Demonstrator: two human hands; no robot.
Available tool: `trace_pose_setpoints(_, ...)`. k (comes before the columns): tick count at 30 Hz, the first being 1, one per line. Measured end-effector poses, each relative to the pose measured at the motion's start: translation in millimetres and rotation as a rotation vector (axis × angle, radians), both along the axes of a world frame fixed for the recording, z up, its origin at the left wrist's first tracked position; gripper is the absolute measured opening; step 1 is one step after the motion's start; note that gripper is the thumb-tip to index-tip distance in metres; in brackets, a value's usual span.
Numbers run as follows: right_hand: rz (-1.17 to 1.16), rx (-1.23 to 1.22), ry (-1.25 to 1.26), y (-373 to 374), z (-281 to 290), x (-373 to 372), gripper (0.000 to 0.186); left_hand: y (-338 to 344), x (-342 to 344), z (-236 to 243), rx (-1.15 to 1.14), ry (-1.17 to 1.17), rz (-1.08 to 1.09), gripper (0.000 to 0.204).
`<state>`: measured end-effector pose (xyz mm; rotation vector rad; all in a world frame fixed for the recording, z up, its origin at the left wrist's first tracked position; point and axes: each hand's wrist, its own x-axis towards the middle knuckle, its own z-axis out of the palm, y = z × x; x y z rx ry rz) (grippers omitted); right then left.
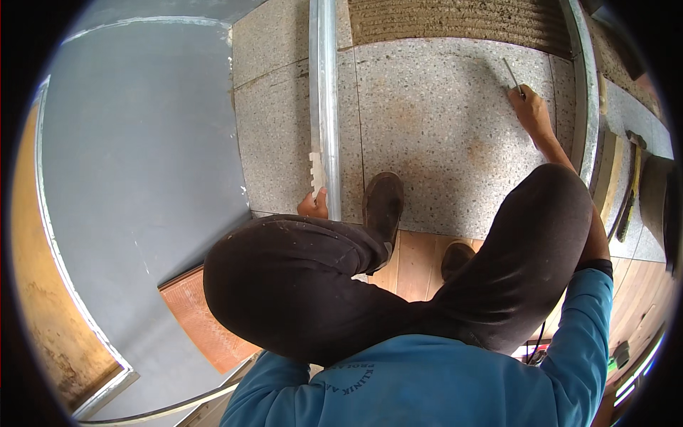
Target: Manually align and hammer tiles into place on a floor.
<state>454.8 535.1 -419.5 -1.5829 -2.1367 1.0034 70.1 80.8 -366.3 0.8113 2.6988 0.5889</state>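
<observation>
My left hand (313, 205) is closed around the lower end of a pale notched spreader (316, 173), its teeth facing left. The spreader is beside a long metal bar (328, 107) lying across the speckled tiles. Over the right part of a large speckled tile (434, 135), my right hand (532, 112) grips a thin metal rod-like tool (510, 73). The shaft points up and left toward the far edge of the tile; most of its grip is hidden in my fingers.
Beyond the tile lies a bed of ridged mortar (455, 20). A second metal bar (585, 92) runs along the right, with a yellow-and-black tool (630, 192) past it. A grey wall (142, 142) rises at left, an orange ribbed panel (203, 313) at its foot.
</observation>
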Motion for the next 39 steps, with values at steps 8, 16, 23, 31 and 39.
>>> trace_pose_setpoints(8, 0.105, 0.117, -0.190, 0.5, -6.9, 6.6, 0.033, 61.0, -19.1, 26.2, 0.181, -0.077, -0.150, 0.055)
trace_pose_setpoints(16, 0.400, 0.240, -0.421, -8.0, 18.9, 23.8, 0.046, 116.5, -35.0, 21.9, -0.035, 0.027, -0.174, 0.045)
trace_pose_setpoints(23, 0.775, 0.658, -0.224, 29.1, 134.1, -70.9, 0.071, 106.8, -3.9, 52.6, 0.255, 0.063, -0.176, 0.022)
trace_pose_setpoints(31, 1.228, 1.060, -0.570, -1.8, 331.8, -219.5, 0.065, 166.1, 28.6, 150.9, 0.414, 0.104, -0.396, 0.029)
trace_pose_setpoints(39, 1.211, 0.304, -0.698, 19.8, 436.5, -183.9, 0.078, 238.8, -0.3, 255.3, 0.620, 0.836, -0.918, 0.029)
